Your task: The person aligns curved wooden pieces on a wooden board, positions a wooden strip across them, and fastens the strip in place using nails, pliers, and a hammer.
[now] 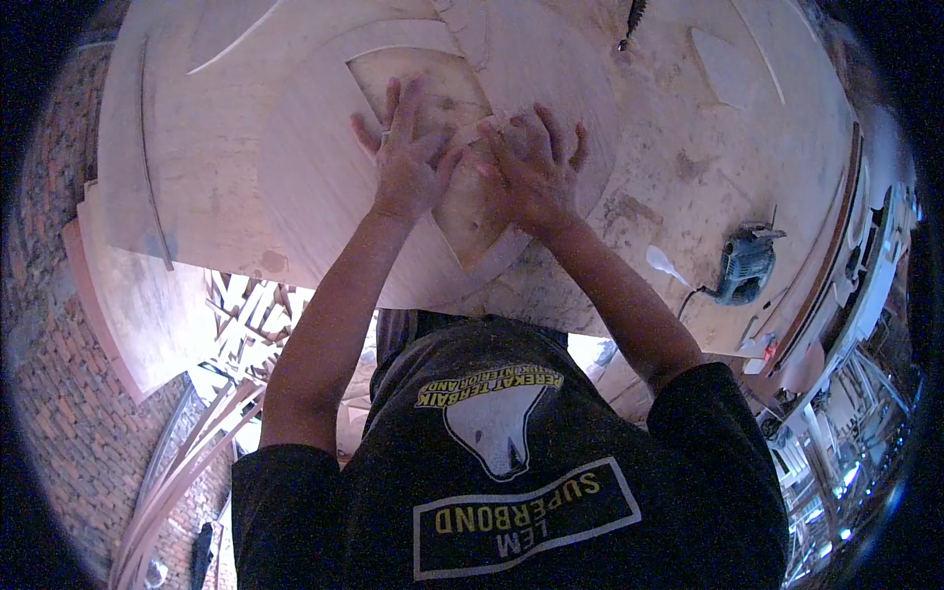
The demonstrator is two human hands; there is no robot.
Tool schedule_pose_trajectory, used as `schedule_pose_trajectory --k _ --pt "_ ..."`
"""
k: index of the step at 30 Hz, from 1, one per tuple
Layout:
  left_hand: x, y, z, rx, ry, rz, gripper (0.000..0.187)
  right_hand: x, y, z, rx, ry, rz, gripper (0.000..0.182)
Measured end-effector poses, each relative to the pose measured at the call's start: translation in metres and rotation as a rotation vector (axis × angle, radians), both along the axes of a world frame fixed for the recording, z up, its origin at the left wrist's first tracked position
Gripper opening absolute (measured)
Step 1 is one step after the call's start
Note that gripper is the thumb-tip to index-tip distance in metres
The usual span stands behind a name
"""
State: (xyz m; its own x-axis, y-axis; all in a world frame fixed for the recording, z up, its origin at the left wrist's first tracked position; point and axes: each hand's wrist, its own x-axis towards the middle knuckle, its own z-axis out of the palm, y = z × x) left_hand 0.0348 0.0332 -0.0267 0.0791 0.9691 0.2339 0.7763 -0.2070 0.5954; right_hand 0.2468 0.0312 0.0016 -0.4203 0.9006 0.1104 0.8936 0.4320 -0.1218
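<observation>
A large pale round wooden sheet (310,182) lies on the worktable in front of me. Across its middle runs an angular gap, where a darker, yellowish wood surface (447,84) shows. My left hand (405,162) rests over the left side of this gap, fingers spread. Pressed down beside it, my right hand (536,167) lies on the sheet at the gap's right edge, its fingers apart. The thumbs point toward each other near the centre. Parts of the gap's edges are hidden under both hands.
A jigsaw-like power tool (745,264) with a cord sits on the table (659,187) at right, beside a white spoon-shaped piece (666,264). A dark drill-bit-like rod (632,22) lies at the back. Thin wood strips (147,147) lie left; bent strips (187,462) stand below.
</observation>
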Motion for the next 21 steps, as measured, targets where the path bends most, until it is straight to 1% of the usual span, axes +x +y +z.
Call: schedule_pose_trajectory --k 2,5,8,11,14,17,21 --pt "0.0 -0.001 0.001 -0.007 -0.019 0.006 0.024 0.005 0.005 0.008 -0.026 0.077 -0.059 0.044" --pt "-0.004 -0.002 0.001 -0.095 0.119 -0.021 0.033 0.011 0.017 0.006 0.053 0.073 -0.06 0.045" --pt "-0.004 -0.001 0.004 -0.103 0.107 -0.017 0.033 0.018 0.008 -0.003 0.038 -0.132 -0.002 0.046" --pt "-0.004 -0.002 -0.001 -0.073 0.082 -0.012 0.031 0.022 0.001 -0.004 0.019 0.037 -0.009 0.046" --pt "-0.004 -0.001 0.006 -0.107 0.074 -0.024 0.031 0.014 0.008 0.008 0.035 -0.008 0.008 0.045" --pt "-0.004 0.001 0.001 -0.068 0.087 -0.02 0.031 0.011 0.007 0.0 0.028 0.008 -0.018 0.045" --pt "-0.004 -0.001 0.002 -0.081 0.106 -0.014 0.032 0.009 0.0 0.004 0.018 0.023 -0.036 0.044"
